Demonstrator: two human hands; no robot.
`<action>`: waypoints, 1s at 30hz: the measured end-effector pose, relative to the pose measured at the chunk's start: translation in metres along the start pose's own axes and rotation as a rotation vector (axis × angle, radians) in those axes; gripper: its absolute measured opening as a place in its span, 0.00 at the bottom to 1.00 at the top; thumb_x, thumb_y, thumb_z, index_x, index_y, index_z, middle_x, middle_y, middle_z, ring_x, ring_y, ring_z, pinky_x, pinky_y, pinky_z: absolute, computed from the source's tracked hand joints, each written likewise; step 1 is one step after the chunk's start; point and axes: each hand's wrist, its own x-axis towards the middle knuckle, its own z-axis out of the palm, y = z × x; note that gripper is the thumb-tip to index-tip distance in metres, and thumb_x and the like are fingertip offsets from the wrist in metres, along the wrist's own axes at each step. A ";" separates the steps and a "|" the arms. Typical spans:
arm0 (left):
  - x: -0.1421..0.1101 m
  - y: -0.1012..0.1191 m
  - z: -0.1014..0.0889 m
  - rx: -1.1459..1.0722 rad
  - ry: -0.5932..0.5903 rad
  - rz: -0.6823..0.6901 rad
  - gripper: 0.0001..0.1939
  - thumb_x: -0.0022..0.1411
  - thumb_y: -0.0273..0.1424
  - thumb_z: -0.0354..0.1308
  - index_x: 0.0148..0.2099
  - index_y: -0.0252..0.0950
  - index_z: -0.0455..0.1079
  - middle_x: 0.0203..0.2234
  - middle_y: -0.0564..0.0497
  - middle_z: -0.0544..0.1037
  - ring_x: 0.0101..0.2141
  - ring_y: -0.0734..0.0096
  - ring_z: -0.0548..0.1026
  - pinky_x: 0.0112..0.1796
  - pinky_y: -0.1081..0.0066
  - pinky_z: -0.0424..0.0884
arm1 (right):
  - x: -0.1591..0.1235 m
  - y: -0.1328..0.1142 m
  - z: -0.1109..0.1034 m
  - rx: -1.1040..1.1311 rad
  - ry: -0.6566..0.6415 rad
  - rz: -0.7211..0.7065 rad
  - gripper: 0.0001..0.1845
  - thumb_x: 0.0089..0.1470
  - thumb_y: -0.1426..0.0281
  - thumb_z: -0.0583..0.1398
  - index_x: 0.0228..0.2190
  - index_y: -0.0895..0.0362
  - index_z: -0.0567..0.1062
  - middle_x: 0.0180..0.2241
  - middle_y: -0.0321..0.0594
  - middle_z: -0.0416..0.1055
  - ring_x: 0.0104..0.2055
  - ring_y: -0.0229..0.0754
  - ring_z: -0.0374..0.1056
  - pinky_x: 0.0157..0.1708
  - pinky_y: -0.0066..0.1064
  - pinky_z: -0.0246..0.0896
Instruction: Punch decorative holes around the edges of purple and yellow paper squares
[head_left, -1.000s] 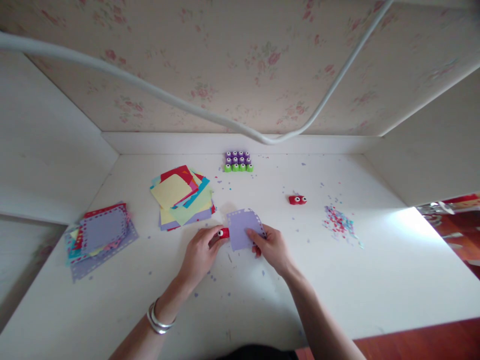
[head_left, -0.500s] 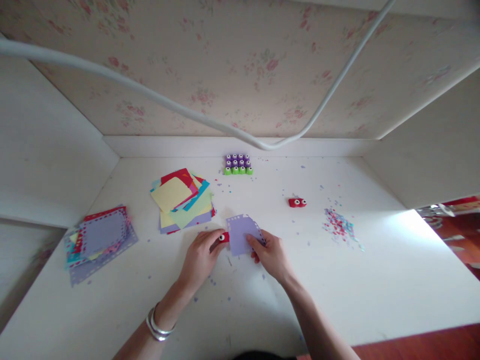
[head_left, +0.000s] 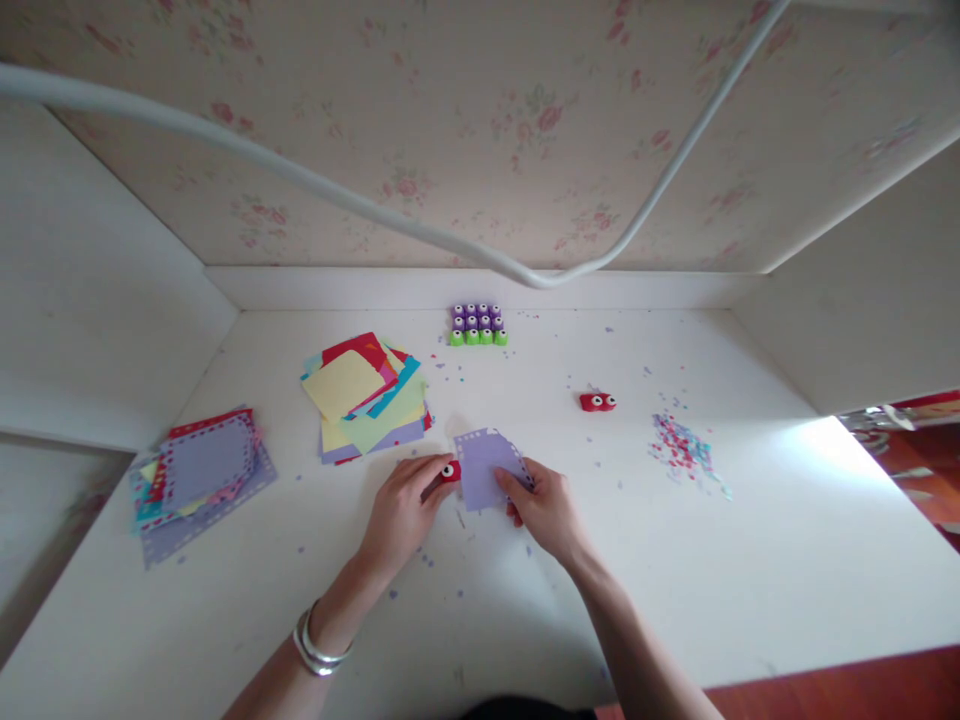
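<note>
Between the thumb and fingers of my left hand (head_left: 403, 505) is a small red craft punch (head_left: 451, 471) with a white and black button on top. Its front meets the left edge of a purple paper sheet (head_left: 481, 478). My right hand (head_left: 549, 508) pinches that sheet at its right side, thumb on top and fingers underneath. Small holes run along the sheet's top edge and down its right side. Farther right on the white table (head_left: 525, 620) sit two more red punches (head_left: 598, 402), side by side.
Left of centre lies a pile of coloured paper (head_left: 375, 400). Punched sheets (head_left: 206, 470) are stacked at far left. Purple and green punches (head_left: 478, 324) stand in rows at the back. Paper confetti (head_left: 682, 445) is heaped at right, with bits scattered around. A white cable (head_left: 360, 205) hangs across the front.
The view has shifted slightly. Both hands, the red punch and the purple sheet keep almost the same positions relative to each other.
</note>
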 end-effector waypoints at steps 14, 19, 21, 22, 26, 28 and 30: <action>0.000 0.000 -0.002 -0.016 -0.028 0.055 0.15 0.65 0.32 0.58 0.54 0.43 0.71 0.46 0.48 0.79 0.46 0.62 0.76 0.48 0.59 0.74 | 0.013 -0.002 -0.007 -0.054 -0.050 -0.037 0.17 0.56 0.56 0.58 0.25 0.56 0.71 0.17 0.32 0.69 0.17 0.35 0.65 0.18 0.25 0.57; -0.001 0.000 -0.002 -0.017 -0.032 0.006 0.15 0.65 0.32 0.59 0.54 0.43 0.70 0.45 0.49 0.79 0.45 0.64 0.76 0.47 0.61 0.74 | 0.014 0.003 -0.010 0.009 -0.128 -0.004 0.17 0.56 0.55 0.58 0.27 0.56 0.72 0.18 0.32 0.68 0.18 0.36 0.65 0.19 0.25 0.59; -0.002 0.000 -0.002 -0.014 -0.027 -0.017 0.15 0.64 0.34 0.60 0.53 0.42 0.71 0.44 0.49 0.79 0.44 0.63 0.77 0.47 0.61 0.74 | 0.013 0.007 -0.008 0.041 -0.143 -0.005 0.17 0.56 0.55 0.58 0.27 0.56 0.71 0.18 0.32 0.68 0.19 0.35 0.64 0.19 0.25 0.58; -0.002 0.001 -0.001 -0.011 -0.022 -0.024 0.15 0.63 0.34 0.60 0.52 0.42 0.71 0.43 0.48 0.79 0.44 0.63 0.77 0.46 0.61 0.74 | 0.013 0.010 -0.006 0.048 -0.138 -0.008 0.17 0.57 0.55 0.58 0.27 0.56 0.71 0.18 0.32 0.68 0.19 0.35 0.64 0.19 0.25 0.58; -0.001 0.000 0.000 -0.008 -0.009 -0.014 0.15 0.62 0.35 0.62 0.52 0.42 0.71 0.43 0.48 0.79 0.45 0.63 0.76 0.47 0.61 0.74 | 0.010 0.012 -0.002 0.042 -0.117 -0.028 0.18 0.58 0.55 0.57 0.26 0.55 0.69 0.19 0.33 0.69 0.20 0.36 0.65 0.21 0.25 0.58; -0.001 0.000 0.001 0.002 -0.008 -0.002 0.15 0.62 0.34 0.61 0.52 0.42 0.71 0.44 0.48 0.79 0.46 0.62 0.76 0.49 0.60 0.73 | 0.007 0.008 -0.002 -0.013 -0.137 -0.039 0.17 0.59 0.56 0.56 0.26 0.55 0.70 0.19 0.32 0.69 0.20 0.36 0.66 0.21 0.25 0.57; -0.001 -0.001 0.000 0.012 -0.012 0.006 0.16 0.63 0.34 0.61 0.53 0.43 0.71 0.46 0.48 0.78 0.47 0.61 0.76 0.50 0.60 0.73 | 0.004 0.003 -0.003 -0.127 -0.114 -0.063 0.16 0.59 0.57 0.57 0.27 0.55 0.71 0.19 0.33 0.70 0.21 0.37 0.66 0.22 0.26 0.57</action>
